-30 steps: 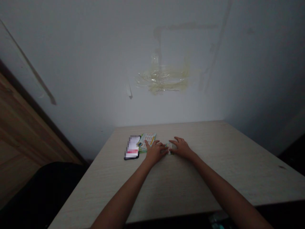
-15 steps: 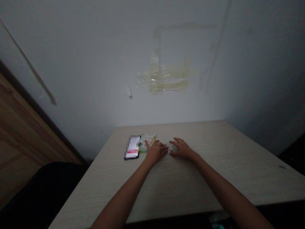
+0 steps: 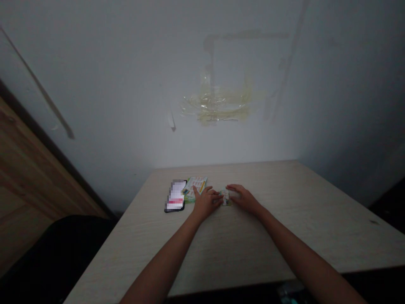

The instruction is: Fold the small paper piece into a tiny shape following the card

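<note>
Both of my hands rest on a pale wooden table (image 3: 284, 228) near its far middle. Between them lies a small folded piece of printed paper (image 3: 225, 197). My left hand (image 3: 205, 202) has its fingers curled and its fingertips pressing the paper's left edge. From the right, my right hand (image 3: 242, 197) lies over the paper with its fingers bent down on it. Behind my left hand lies a green and orange printed sheet (image 3: 195, 186).
A phone (image 3: 175, 196) lies face up left of the printed sheet. A white wall with yellowed tape marks (image 3: 218, 105) stands behind the table. A wooden panel (image 3: 28, 177) and a dark shape (image 3: 53, 253) are at the left.
My right hand has drawn in a little, fingers more bent, showing more of the small paper. My left hand stays put.
</note>
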Available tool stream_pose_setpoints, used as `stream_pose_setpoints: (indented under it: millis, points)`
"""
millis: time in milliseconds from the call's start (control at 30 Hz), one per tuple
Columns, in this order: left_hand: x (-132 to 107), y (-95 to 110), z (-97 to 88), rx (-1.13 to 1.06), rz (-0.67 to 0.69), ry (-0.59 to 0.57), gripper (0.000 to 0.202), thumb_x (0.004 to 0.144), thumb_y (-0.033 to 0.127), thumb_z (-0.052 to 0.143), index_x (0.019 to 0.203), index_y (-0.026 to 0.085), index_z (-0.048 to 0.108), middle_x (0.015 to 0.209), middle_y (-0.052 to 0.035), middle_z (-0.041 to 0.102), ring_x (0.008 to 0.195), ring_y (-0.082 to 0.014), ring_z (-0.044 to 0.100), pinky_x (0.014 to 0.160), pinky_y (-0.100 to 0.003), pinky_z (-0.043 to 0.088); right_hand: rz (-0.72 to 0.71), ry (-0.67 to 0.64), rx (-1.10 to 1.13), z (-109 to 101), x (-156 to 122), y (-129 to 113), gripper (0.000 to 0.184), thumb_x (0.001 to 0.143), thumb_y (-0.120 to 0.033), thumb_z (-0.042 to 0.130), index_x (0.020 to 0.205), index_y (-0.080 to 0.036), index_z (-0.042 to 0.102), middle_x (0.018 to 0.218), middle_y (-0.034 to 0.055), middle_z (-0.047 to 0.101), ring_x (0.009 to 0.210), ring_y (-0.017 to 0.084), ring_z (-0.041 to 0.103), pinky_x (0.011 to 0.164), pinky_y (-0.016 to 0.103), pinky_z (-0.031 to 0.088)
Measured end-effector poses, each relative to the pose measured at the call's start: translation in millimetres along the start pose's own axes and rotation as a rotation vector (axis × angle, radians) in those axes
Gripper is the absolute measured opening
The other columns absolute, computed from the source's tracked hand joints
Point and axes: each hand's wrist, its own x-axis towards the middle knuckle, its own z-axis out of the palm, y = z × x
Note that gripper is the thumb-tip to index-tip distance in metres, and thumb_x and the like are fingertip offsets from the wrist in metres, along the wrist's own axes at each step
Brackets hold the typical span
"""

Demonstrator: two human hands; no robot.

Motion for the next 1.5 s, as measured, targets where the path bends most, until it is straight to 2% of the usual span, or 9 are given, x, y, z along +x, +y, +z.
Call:
stream_pose_setpoints:
  millis: [100,233,533,733,933,1200,1500]
  points:
    - [0.3,-0.5,0.3,0.004,-0.005,-0.001,0.022,0.089,0.046,0.058,0.108,0.045,0.068,0.119,0.0034,0.068,0.130,-0.0291,0.042,0.100,-0.075,-0.020,0.073,-0.059,0.135,-0.6,-1.6,-7.7,0.036,0.086,-0.025,0.055,0.122,-0.021,0.053,0.108,0.0075,0.071,0.103,0.019,0.067,0.095,0.039,0.049]
    - [0.1,-0.7,0.3,0.018,-0.018,-0.011,0.023,0.088,0.048,0.058,0.109,0.046,0.068,0.120,0.0044,0.068,0.131,-0.0295,0.041,0.100,-0.075,-0.020,0.052,-0.082,0.166,0.3,-2.0,-14.3,0.023,0.085,-0.021,0.055,0.108,-0.021,0.057,0.105,0.0073,0.071,0.097,0.019,0.069,0.087,0.034,0.053]
    - [2.3,-1.7,1.8,0.023,-0.002,-0.004,0.021,0.089,0.048,0.057,0.106,0.046,0.069,0.120,0.0046,0.069,0.134,-0.0320,0.039,0.098,-0.077,-0.021,-0.014,-0.024,-0.192,2.9,4.2,-13.1,0.012,0.083,-0.015,0.056,0.093,-0.020,0.061,0.101,0.0065,0.067,0.095,0.017,0.064,0.084,0.029,0.047]
    - [2.2,-2.3,1.0,0.011,0.016,-0.016,0.024,0.090,0.048,0.055,0.108,0.042,0.070,0.121,0.0028,0.068,0.135,-0.0337,0.037,0.099,-0.076,-0.021,0.011,-0.011,-0.317,5.1,9.8,-12.6,0.010,0.091,-0.024,0.053,0.095,-0.018,0.060,0.100,0.0066,0.066,0.094,0.017,0.061,0.082,0.027,0.045]
    - [1.8,-3.2,1.1,-0.012,0.005,-0.028,0.024,0.089,0.048,0.055,0.108,0.042,0.070,0.122,0.0020,0.068,0.135,-0.0332,0.037,0.099,-0.075,-0.022,0.059,-0.005,-0.427,8.1,16.7,-15.0,0.017,0.094,-0.029,0.050,0.101,-0.018,0.062,0.105,0.0089,0.066,0.100,0.019,0.060,0.086,0.028,0.044]
    - [2.9,-4.0,0.8,0.051,0.009,-0.052,0.026,0.091,0.049,0.053,0.111,0.044,0.067,0.124,0.0027,0.066,0.135,-0.0336,0.037,0.101,-0.078,-0.013,0.111,-0.039,-0.504,13.0,21.2,-15.6,0.023,0.095,-0.025,0.046,0.111,-0.018,0.060,0.116,0.0106,0.065,0.109,0.021,0.057,0.092,0.030,0.043]
    - [3.2,-3.2,1.5,0.027,0.005,-0.042,0.024,0.090,0.047,0.055,0.110,0.043,0.068,0.123,0.0026,0.067,0.135,-0.0324,0.038,0.101,-0.078,-0.014,0.080,-0.079,-0.549,15.1,16.0,-16.7,0.033,0.097,-0.026,0.041,0.127,-0.025,0.055,0.130,0.0089,0.059,0.120,0.022,0.051,0.097,0.036,0.041]
